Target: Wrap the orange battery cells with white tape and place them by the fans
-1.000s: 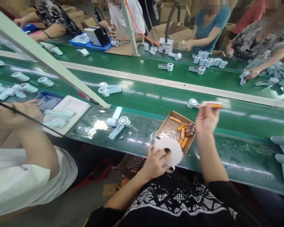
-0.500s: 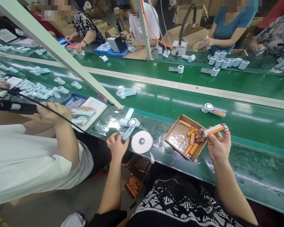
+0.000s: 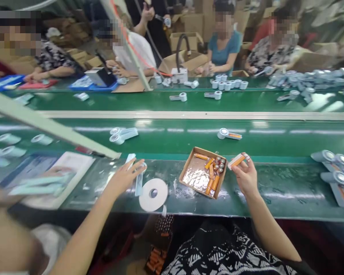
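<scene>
My right hand (image 3: 246, 177) pinches an orange cylindrical battery (image 3: 237, 161) with a white strip along it, just right of a shallow cardboard tray (image 3: 186, 168). Inside that tray lie several orange batteries (image 3: 211, 171), some end up. Over on the left, my left hand (image 3: 122, 179) reaches across a pale blue handheld fan (image 3: 139, 184), fingers stretched and partly covering its round head. Whether the fingertips touch it I cannot tell. Another pale blue piece (image 3: 130, 160) shows behind the fingers. A white tape roll (image 3: 157, 198) lies flat beside the fan.
Behind the tray, a fan with an orange battery in its handle (image 3: 229, 134) lies on the green conveyor (image 3: 172, 143). More fans (image 3: 336, 172) are grouped at right. A slanted metal post (image 3: 60, 131) stands at left. Beside me a co-worker's blurred arm (image 3: 5, 225) appears.
The view has swung right. My left hand has moved from near the fan's handle end to over its head, with fingers stretching out. My right hand still holds the battery, slightly farther from the tray.
</scene>
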The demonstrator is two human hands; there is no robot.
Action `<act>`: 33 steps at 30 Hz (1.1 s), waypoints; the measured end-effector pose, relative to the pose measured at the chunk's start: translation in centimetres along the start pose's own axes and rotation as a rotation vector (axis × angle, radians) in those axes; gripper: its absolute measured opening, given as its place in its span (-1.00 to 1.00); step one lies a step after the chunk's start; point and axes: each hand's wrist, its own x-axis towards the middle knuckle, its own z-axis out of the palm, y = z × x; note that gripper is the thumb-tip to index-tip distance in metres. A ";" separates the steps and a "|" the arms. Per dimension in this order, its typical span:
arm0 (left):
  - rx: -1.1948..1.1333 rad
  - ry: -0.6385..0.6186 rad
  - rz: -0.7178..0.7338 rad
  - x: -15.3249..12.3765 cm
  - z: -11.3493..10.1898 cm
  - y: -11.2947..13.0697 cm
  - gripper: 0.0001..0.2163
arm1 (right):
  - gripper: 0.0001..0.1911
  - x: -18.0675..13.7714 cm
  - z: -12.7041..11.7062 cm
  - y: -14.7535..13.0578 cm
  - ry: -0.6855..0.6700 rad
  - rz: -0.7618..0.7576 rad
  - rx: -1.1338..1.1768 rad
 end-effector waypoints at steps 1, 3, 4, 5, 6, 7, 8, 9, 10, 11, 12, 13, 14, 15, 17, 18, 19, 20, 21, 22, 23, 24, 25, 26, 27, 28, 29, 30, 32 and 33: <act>-0.002 -0.034 0.088 0.9 0.0 -0.5 -0.34 | -0.21 -0.1 -0.4 -0.1 0.013 0.005 -0.002; -0.028 -0.117 0.207 3.0 -0.2 -1.4 -0.35 | -0.19 -0.2 -1.3 -0.2 0.048 0.016 -0.003; -0.051 -0.170 0.218 4.1 -0.6 -1.8 -0.38 | -0.18 -0.3 -1.8 -0.2 0.067 0.020 -0.002; -0.077 -0.227 0.183 5.4 -1.1 -2.2 -0.43 | -0.17 -0.4 -2.3 -0.3 0.087 0.022 -0.001; -0.101 -0.281 0.112 6.9 -1.8 -2.4 -0.48 | -0.16 -0.5 -2.8 -0.4 0.107 0.021 0.001; -0.117 -0.319 0.017 8.5 -2.5 -2.5 -0.51 | -0.15 -0.5 -3.3 -0.4 0.123 0.018 0.003; -0.124 -0.336 -0.084 10.2 -3.2 -2.4 -0.53 | -0.15 -0.6 -3.6 -0.4 0.137 0.013 0.004; -0.125 -0.335 -0.170 12.1 -3.9 -2.0 -0.53 | -0.15 -0.6 -3.9 -0.4 0.150 0.006 0.005; -0.121 -0.317 -0.236 14.1 -4.3 -1.4 -0.51 | -0.15 -0.5 -4.0 -0.4 0.159 0.000 0.008; -0.114 -0.279 -0.274 16.1 -4.7 -0.4 -0.50 | -0.15 -0.3 -4.0 -0.4 0.164 -0.001 0.011; -0.106 -0.231 -0.283 18.1 -4.8 0.9 -0.49 | -0.16 -0.2 -3.8 -0.4 0.167 0.001 0.017; -0.099 -0.180 -0.274 20.0 -4.8 2.5 -0.51 | -0.16 0.0 -3.6 -0.4 0.169 0.005 0.023; -0.093 -0.127 -0.243 21.8 -4.6 4.3 -0.54 | -0.16 0.2 -3.4 -0.4 0.167 0.010 0.030; -0.089 -0.077 -0.195 23.5 -4.2 6.2 -0.58 | -0.16 0.4 -3.1 -0.5 0.160 0.015 0.035; -0.095 -0.014 -0.064 26.2 -3.4 9.9 -0.65 | -0.15 0.8 -2.6 -0.7 0.146 0.019 0.037; -0.105 -0.004 0.000 27.3 -2.9 11.4 -0.68 | -0.14 0.9 -2.5 -0.8 0.138 0.017 0.034; -0.116 0.003 0.057 28.2 -2.5 12.7 -0.69 | -0.14 1.1 -2.4 -0.9 0.129 0.015 0.032; -0.126 0.006 0.105 29.0 -2.2 13.7 -0.70 | -0.15 1.2 -2.3 -0.9 0.118 0.015 0.029; -0.135 0.005 0.144 29.7 -2.0 14.5 -0.71 | -0.16 1.4 -2.3 -1.0 0.108 0.015 0.025; -0.141 0.001 0.176 30.3 -1.8 15.0 -0.72 | -0.17 1.7 -2.2 -1.0 0.095 0.017 0.020; -0.146 -0.006 0.201 30.8 -1.7 15.3 -0.74 | -0.18 1.9 -2.1 -1.0 0.081 0.020 0.011; -0.150 -0.017 0.225 31.3 -1.7 15.5 -0.76 | -0.19 2.3 -2.0 -0.9 0.068 0.024 0.000; -0.153 -0.029 0.247 31.7 -1.8 15.6 -0.77 | -0.19 2.6 -1.9 -0.9 0.056 0.028 -0.010; -0.155 -0.042 0.263 32.0 -1.9 15.6 -0.79 | -0.19 3.0 -1.6 -0.9 0.042 0.032 -0.016; -0.157 -0.054 0.273 32.2 -2.0 15.6 -0.80 | -0.19 3.3 -1.3 -0.9 0.026 0.033 -0.016; -0.157 -0.062 0.273 32.4 -2.0 15.6 -0.80 | -0.19 3.6 -1.0 -0.8 0.008 0.034 -0.010; -0.156 -0.068 0.268 32.5 -2.1 15.7 -0.78 | -0.19 3.9 -0.6 -0.8 -0.008 0.033 -0.001; -0.156 -0.072 0.256 32.6 -2.1 15.7 -0.75 | -0.19 4.1 -0.2 -0.7 -0.026 0.032 0.008; -0.157 -0.076 0.230 32.7 -2.2 15.9 -0.68 | -0.20 4.2 0.5 -0.5 -0.056 0.032 0.020; -0.159 -0.080 0.222 32.8 -2.2 16.0 -0.65 | -0.20 4.2 0.8 -0.3 -0.064 0.034 0.022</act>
